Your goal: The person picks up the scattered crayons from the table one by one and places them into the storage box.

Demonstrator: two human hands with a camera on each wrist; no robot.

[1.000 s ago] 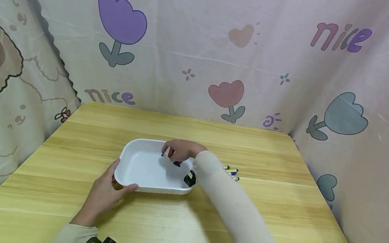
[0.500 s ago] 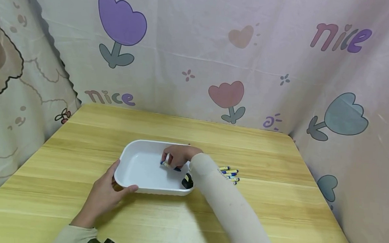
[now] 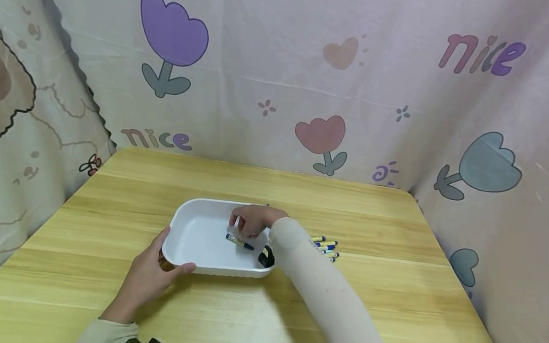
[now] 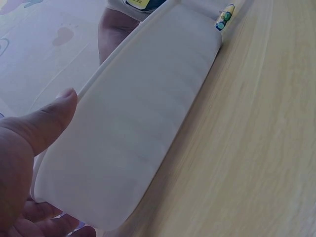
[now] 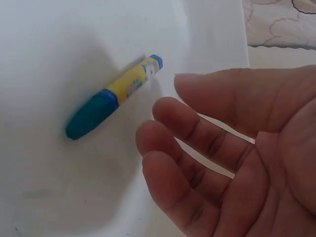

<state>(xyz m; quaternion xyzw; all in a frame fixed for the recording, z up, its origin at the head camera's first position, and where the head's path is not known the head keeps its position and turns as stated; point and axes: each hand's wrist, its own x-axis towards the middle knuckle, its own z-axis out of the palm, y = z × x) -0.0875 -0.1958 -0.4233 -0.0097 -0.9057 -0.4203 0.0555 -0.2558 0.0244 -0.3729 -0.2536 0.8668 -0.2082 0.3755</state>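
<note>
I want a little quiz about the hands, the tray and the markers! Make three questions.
1. True or false: the marker lies inside the tray.
2. Which hand grips the tray's rim? A) left hand B) right hand C) both
3. Fill in: the other markers lie on the ____, outside the tray.

Key:
1. True. It lies on the tray's floor, and the right hand's fingers are off it.
2. A. The left thumb sits over the rim.
3. Table.
</note>
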